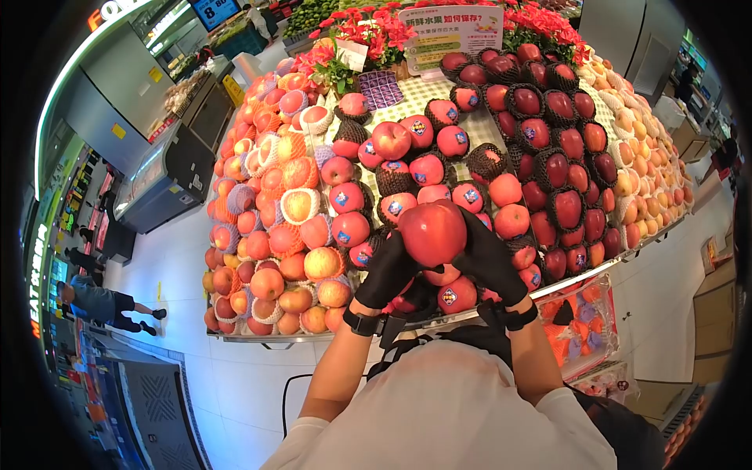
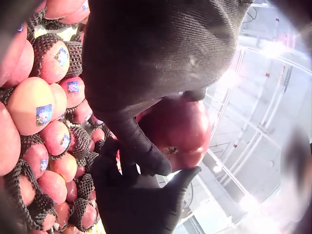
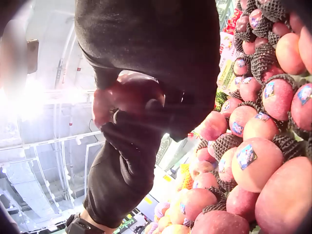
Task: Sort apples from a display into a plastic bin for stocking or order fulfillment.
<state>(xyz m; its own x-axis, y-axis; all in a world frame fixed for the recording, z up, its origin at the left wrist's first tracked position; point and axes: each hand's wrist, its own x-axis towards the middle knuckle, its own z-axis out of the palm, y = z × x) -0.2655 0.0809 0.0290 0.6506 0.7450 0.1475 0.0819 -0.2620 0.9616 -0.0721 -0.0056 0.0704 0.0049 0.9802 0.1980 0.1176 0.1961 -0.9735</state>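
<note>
A large red apple is held up between both black-gloved hands above the fruit display. The left hand grips its left side and the right hand its right side. In the left wrist view, the left hand curves over the apple, with the other glove's thumb close below it. From the right wrist, the right hand covers much of the apple, and the left hand lies against its lower side.
Rows of stickered apples in black nets lie under the hands. Foam-netted apples fill the left, dark red ones the right, beside paler fruit. Behind stand a sign and red flowers. A person is far left.
</note>
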